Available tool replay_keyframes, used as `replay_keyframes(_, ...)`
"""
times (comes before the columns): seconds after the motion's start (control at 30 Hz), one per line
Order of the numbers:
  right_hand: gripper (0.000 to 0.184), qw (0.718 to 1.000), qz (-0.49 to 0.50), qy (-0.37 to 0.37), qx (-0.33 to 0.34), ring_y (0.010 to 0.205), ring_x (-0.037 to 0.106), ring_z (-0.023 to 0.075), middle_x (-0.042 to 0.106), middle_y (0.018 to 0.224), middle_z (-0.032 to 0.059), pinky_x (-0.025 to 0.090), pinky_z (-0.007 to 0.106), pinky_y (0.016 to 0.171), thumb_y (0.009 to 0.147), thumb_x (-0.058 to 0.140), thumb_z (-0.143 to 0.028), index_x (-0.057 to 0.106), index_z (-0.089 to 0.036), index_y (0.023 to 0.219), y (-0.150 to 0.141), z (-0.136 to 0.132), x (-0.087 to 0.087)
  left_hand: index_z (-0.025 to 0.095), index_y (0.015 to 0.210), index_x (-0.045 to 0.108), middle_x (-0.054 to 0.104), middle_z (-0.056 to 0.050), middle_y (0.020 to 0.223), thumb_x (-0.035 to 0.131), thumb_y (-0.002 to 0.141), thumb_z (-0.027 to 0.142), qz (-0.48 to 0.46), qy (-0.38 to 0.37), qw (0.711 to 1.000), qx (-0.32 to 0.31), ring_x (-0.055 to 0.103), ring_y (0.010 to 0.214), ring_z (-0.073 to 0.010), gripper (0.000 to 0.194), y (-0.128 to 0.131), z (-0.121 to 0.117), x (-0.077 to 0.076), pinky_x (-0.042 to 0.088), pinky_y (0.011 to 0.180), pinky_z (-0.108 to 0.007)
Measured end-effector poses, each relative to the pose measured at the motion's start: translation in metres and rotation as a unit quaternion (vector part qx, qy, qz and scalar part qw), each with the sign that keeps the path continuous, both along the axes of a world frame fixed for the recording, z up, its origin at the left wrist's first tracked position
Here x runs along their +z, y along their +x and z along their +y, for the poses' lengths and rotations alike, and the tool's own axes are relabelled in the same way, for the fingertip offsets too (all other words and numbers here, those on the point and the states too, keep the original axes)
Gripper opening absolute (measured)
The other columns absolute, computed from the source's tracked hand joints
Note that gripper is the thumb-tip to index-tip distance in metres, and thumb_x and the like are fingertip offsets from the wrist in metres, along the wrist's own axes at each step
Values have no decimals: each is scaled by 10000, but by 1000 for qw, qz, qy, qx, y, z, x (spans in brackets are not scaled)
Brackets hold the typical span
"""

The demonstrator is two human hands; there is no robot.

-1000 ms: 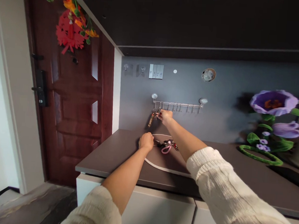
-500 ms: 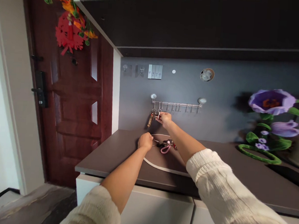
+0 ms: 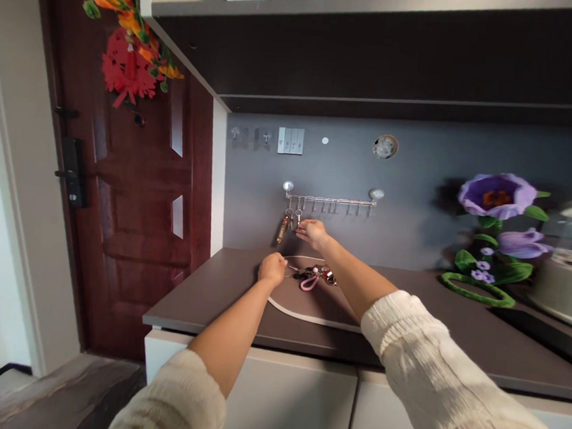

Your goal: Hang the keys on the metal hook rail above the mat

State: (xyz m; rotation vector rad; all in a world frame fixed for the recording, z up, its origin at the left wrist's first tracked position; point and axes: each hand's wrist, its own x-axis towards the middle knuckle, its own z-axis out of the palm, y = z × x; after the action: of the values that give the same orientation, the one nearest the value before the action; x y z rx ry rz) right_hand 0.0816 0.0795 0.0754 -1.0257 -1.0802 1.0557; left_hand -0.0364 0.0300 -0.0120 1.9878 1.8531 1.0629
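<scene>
We hold the fingers of our right hand [image 3: 313, 233] at a small set of keys [image 3: 298, 220] hanging from the hook rack [image 3: 336, 201] just above them; whether they pinch it or have let go, we cannot tell. Left of those fingers hangs another bunch with a golden tag [image 3: 283, 229]. Our left hand [image 3: 272, 269] is curled at the edge of a mat [image 3: 304, 305], its grip hidden; more keys with a pink loop [image 3: 309, 283] lie right of its fingers.
</scene>
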Motion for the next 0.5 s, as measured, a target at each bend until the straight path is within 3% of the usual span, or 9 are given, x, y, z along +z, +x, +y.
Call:
replay_keyframes(0.33,91,998,-66,21,0,538,529,57,596,683,1,453,190,572,735,520,-67,537,-153,760,30,-35,-19,196,832,663,683,-23,873,526,781,230,-3,27,997,-71,602,794,-123,150,-1,-7,1,423,712,-210)
replay_keyframes(0.5,92,982,-169,72,-32,583,534,78,614,672,10,440,205,620,711,544,-73,581,-143,758,45,-53,-44,218,855,681,670,-18,902,531,777,228,86,69,984,-141,570,887,-140,169,2,-17,5,406,824,-234)
